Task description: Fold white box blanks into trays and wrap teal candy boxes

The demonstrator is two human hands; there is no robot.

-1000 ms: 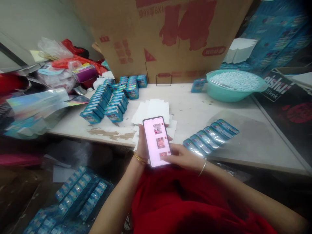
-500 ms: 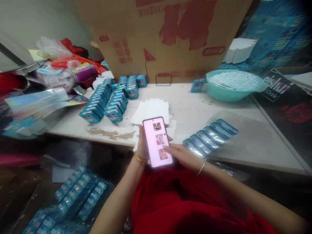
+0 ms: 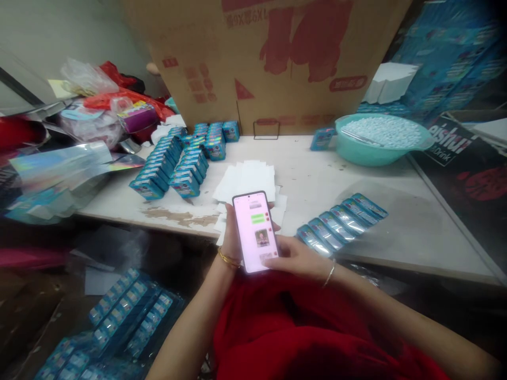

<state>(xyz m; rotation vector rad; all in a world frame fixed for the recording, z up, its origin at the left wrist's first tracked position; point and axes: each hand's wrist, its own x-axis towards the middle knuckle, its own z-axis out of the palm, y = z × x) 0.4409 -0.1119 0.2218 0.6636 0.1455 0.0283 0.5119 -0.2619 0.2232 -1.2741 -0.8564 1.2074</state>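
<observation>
A smartphone (image 3: 253,232) with a lit pinkish screen showing a chat with pictures and green message bubbles is in my left hand (image 3: 232,237). My left fingers wrap round it from behind, with the thumb along its left edge and fingertips showing on the right. My right hand (image 3: 303,258) lies at the phone's lower right, a digit touching the low part of the screen; its other fingers are partly hidden, and it holds nothing. Just beyond the phone, white paper sheets or cards (image 3: 249,179) lie in a loose stack on the worktable (image 3: 293,184).
Rows of small blue boxes (image 3: 186,182) stand at left. Flat blue packs (image 3: 336,224) lie at right. A teal basin (image 3: 372,150) holds small white pieces. Behind stands a large cardboard box (image 3: 293,95). More blue packs (image 3: 122,311) sit below the table's front edge.
The chat on the phone screen has scrolled, showing different pictures and green bubbles. My right fingertip has moved lower on the screen, and that hand is more curled. My left hand keeps its hold.
</observation>
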